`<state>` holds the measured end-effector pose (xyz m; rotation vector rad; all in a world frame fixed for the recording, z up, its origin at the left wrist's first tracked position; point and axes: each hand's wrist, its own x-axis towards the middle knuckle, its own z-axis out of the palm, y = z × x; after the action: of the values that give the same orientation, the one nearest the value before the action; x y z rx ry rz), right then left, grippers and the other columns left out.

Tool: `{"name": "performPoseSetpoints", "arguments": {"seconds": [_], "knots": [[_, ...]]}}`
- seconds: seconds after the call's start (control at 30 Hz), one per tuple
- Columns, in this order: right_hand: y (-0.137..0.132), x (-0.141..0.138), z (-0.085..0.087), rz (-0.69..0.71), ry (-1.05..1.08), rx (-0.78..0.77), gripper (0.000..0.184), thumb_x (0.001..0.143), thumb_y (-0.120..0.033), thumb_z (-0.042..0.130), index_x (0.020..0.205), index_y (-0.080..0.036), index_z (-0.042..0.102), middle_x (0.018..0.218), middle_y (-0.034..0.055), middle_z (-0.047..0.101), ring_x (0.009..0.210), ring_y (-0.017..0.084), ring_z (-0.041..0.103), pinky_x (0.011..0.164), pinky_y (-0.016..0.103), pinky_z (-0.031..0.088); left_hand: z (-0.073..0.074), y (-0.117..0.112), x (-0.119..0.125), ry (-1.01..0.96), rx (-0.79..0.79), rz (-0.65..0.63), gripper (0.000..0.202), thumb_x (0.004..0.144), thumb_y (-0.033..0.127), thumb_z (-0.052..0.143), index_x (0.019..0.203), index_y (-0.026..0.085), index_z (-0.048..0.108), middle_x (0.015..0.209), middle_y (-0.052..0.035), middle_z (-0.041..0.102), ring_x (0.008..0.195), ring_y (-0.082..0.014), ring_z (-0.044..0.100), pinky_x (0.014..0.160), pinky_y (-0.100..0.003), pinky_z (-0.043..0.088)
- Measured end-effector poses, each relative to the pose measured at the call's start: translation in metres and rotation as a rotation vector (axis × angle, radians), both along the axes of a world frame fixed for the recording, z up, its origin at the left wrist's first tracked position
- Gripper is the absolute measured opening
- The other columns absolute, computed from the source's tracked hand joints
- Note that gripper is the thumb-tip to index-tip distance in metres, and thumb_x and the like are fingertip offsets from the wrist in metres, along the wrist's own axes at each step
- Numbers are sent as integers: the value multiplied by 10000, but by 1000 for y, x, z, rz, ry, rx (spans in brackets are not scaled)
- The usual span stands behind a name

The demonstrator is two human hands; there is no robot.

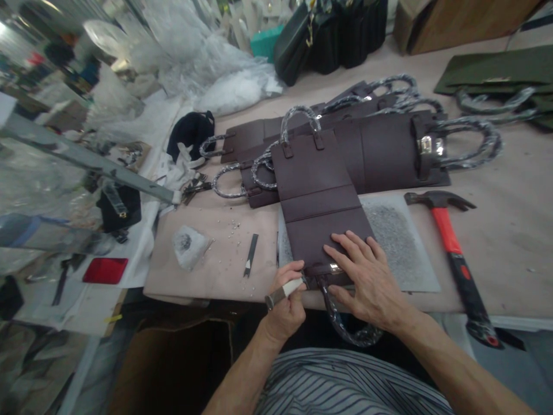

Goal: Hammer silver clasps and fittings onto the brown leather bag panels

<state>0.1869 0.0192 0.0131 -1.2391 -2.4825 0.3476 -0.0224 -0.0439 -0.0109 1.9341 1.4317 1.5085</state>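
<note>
A dark brown leather bag panel [319,196] lies flat before me, with plastic-wrapped handles at its far and near ends. My left hand [285,305] is closed around a short metal punch [283,294] with a pale wrapped section, tilted at the panel's near left corner. My right hand [367,276] rests spread on the panel's near part, beside a small shiny metal fitting [334,268]. Below it, the near handle [349,331] hangs over the table edge. Under the panel sits a worn grey-white board [406,248].
A claw hammer [451,248] with a red and black handle lies at right. More brown bag panels [389,150] are piled behind. To the left are a flat dark tool [250,255], scattered small metal bits [233,230] and a crumpled plastic bag [189,245]. Dark green bags [501,75] lie far right.
</note>
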Motion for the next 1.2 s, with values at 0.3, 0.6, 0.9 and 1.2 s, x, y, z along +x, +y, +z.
{"name": "performPoseSetpoints", "arguments": {"seconds": [0.3,0.6,0.9,1.2], "knots": [[0,2,-1,11,39,-26,529,880,-466,577,1354,-230,603,1549,123,430,1457,388,310,1179,630,195,6,5,-2,-3,-6,-67,163,997,131,485,1137,176,557,1157,-144,679,1123,-237,686,938,-439,616],[-1,0,1,-3,30,-35,543,850,-419,598,1356,-222,603,1550,117,431,1446,390,333,1191,613,189,13,13,-3,3,-39,-98,124,996,148,515,1104,173,572,1126,-145,698,1111,-236,689,940,-419,609],[-1,1,1,-3,52,-43,558,833,-399,623,1361,-221,601,1547,121,437,1458,382,314,1199,605,171,15,18,-4,42,-31,-123,107,997,170,511,1081,173,577,1096,-141,704,1070,-232,696,914,-419,609],[0,13,0,21,335,-11,431,912,-396,578,1296,-203,592,1423,141,555,1361,336,471,1147,578,337,18,21,-2,63,-69,-141,114,958,135,533,1038,195,589,1095,-112,707,1081,-220,695,950,-414,597]]}}
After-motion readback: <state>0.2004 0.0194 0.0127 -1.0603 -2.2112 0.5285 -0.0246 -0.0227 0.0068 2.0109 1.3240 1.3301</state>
